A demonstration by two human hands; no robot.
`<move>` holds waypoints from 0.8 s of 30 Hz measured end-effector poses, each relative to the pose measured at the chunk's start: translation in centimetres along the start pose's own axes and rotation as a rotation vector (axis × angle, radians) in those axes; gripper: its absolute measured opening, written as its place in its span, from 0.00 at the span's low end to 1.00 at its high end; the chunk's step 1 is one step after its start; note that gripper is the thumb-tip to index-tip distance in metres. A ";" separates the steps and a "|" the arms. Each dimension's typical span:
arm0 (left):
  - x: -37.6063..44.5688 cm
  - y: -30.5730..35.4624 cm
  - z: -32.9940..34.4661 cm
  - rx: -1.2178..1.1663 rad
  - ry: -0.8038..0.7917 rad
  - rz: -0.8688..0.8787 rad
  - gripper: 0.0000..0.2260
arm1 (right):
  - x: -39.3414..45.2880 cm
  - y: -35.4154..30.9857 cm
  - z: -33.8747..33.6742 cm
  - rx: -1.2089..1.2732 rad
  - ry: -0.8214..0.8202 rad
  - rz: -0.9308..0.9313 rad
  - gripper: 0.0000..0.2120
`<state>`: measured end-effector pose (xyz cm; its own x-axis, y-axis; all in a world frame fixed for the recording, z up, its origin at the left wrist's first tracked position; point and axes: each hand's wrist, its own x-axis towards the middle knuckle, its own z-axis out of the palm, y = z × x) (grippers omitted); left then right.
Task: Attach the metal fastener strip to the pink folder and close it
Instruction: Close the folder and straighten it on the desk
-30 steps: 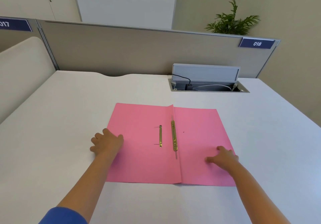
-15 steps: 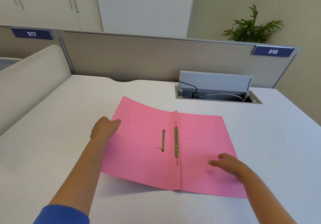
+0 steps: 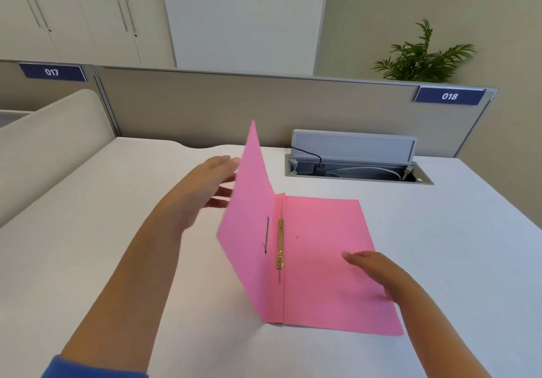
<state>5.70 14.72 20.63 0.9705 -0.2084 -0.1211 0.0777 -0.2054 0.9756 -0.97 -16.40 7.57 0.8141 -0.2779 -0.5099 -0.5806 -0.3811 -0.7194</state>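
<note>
The pink folder (image 3: 328, 263) lies on the white desk with its right flap flat and its left flap raised nearly upright. A gold metal fastener strip (image 3: 280, 243) runs along the spine fold on the flat flap. A second thin metal strip (image 3: 267, 236) shows on the inner face of the raised flap. My left hand (image 3: 205, 189) is behind the raised flap, fingers spread, pushing against its outer face. My right hand (image 3: 372, 269) rests flat, fingers together, on the right flap near its right edge.
The white desk (image 3: 117, 231) extends all around the folder. An open grey cable tray (image 3: 356, 166) with a black plug and white cable sits at the back right. Beige partition panels with signs 017 and 018 border the desk; a plant stands behind.
The left flap went from flat on the desk to nearly upright, lifted by my left hand. My right hand stayed pressing the right flap. The camera view shifted slightly.
</note>
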 end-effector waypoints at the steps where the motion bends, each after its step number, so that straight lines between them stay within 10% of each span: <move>1: -0.1 0.1 1.1 -0.063 -0.060 -0.003 0.21 | -0.1 -0.1 -0.4 0.064 0.013 -0.010 0.29; 10: 1.6 -3.1 7.9 -0.006 -0.145 -0.201 0.19 | -0.5 0.0 -5.1 0.670 -0.105 -0.020 0.29; 24: 3.6 -11.6 11.0 0.216 0.009 -0.436 0.06 | 0.7 3.6 -6.3 0.483 0.028 0.121 0.28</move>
<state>5.75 5.80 6.87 0.8601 -0.0506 -0.5077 0.4294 -0.4658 0.7738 -2.56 -23.56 7.58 0.7369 -0.3212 -0.5948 -0.5963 0.1054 -0.7958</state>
